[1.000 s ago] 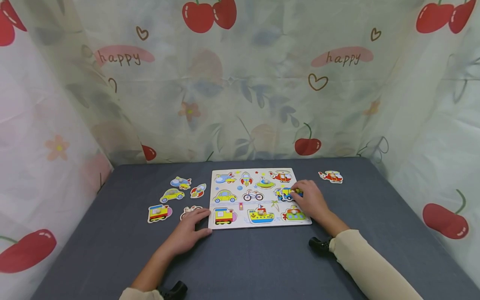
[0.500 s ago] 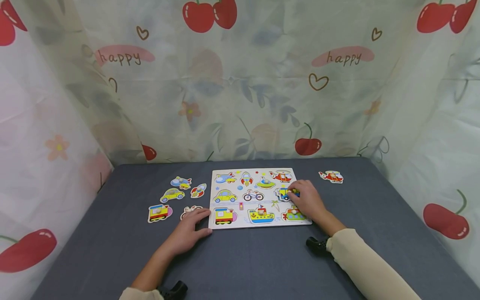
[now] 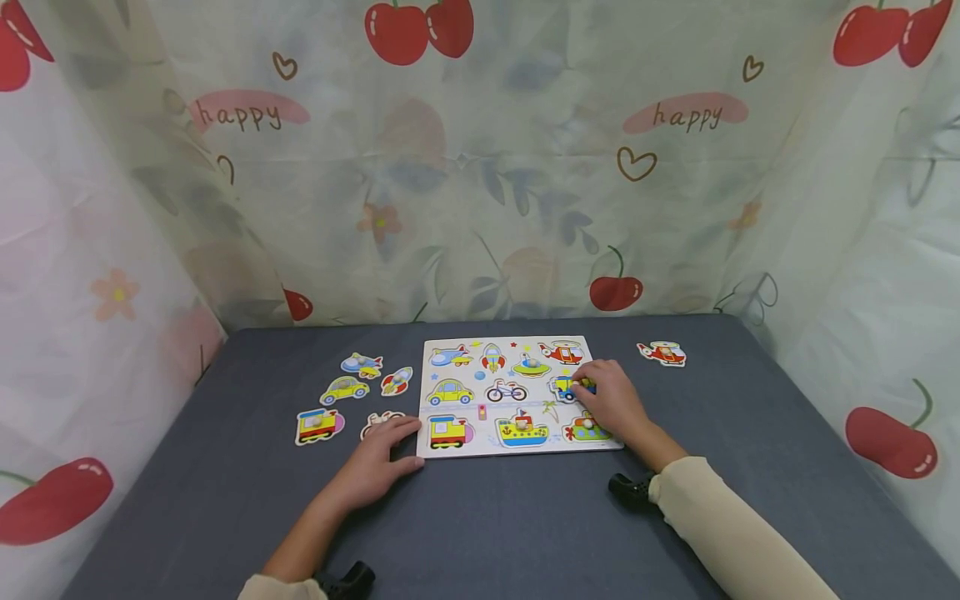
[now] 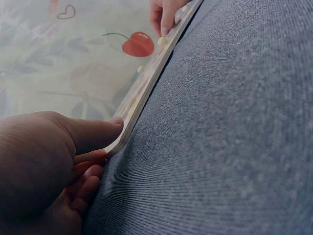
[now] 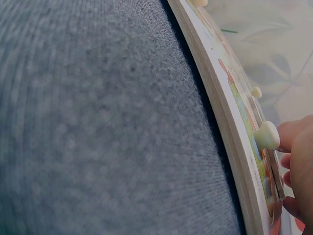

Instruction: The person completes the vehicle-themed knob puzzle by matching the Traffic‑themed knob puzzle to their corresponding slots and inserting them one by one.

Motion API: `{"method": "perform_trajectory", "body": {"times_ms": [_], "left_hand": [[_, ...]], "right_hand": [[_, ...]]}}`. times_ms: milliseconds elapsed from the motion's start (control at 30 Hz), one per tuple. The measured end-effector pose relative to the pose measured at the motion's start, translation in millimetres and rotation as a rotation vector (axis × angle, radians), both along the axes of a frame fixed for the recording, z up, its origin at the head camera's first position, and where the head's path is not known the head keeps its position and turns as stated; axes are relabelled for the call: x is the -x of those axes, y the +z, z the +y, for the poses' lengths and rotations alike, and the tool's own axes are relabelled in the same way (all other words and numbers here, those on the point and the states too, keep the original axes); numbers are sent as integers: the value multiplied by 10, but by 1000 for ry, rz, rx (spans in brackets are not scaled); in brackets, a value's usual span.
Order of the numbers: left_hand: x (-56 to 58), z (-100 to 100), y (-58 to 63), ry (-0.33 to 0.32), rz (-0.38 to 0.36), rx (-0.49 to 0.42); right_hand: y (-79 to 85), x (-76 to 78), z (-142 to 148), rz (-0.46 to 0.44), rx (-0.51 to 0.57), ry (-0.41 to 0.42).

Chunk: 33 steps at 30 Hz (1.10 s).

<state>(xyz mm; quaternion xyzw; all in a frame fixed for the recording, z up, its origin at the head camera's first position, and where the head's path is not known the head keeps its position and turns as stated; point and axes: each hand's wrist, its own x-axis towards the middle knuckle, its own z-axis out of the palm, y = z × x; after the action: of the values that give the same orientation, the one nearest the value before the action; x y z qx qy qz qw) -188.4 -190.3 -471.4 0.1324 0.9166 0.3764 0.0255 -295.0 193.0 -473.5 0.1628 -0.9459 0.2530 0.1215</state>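
Observation:
A white puzzle board [image 3: 459, 402] with printed vehicles lies on the dark table. My right hand [image 3: 617, 400] is over its right edge, pinching a blue and yellow vehicle puzzle piece [image 3: 589, 387] over the matching picture in the middle row. Fingers partly hide this piece. The knobbed ship piece [image 3: 522, 430], submarine piece [image 3: 588, 428] and flying saucer piece [image 3: 531, 365] sit in the board. At the left front corner, my left hand [image 3: 375, 463] touches the board with thumb and fingers extended; in the left wrist view the thumb [image 4: 95, 134] lies along the corner.
Left of the board lie an airplane piece [image 3: 362, 365], a car piece [image 3: 344, 390], a rocket piece [image 3: 397, 382] and a train piece [image 3: 318, 427]. A bicycle piece [image 3: 378, 421] is partly behind my left hand. A helicopter piece [image 3: 663, 353] lies at the far right.
My right hand has shifted slightly left with the blue and yellow vehicle puzzle piece, bringing it further over its picture. My left hand and the board have stayed put.

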Motion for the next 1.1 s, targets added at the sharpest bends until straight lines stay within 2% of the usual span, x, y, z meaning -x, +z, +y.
{"method": "perform_trajectory", "body": {"times_ms": [567, 1100], "left_hand": [[-5, -1, 8, -6, 3, -7], [-5, -4, 0, -10, 17, -18]], "right_hand": [[-14, -4, -53, 0, -34, -32], [-11, 21, -23, -7, -16, -37]]}}
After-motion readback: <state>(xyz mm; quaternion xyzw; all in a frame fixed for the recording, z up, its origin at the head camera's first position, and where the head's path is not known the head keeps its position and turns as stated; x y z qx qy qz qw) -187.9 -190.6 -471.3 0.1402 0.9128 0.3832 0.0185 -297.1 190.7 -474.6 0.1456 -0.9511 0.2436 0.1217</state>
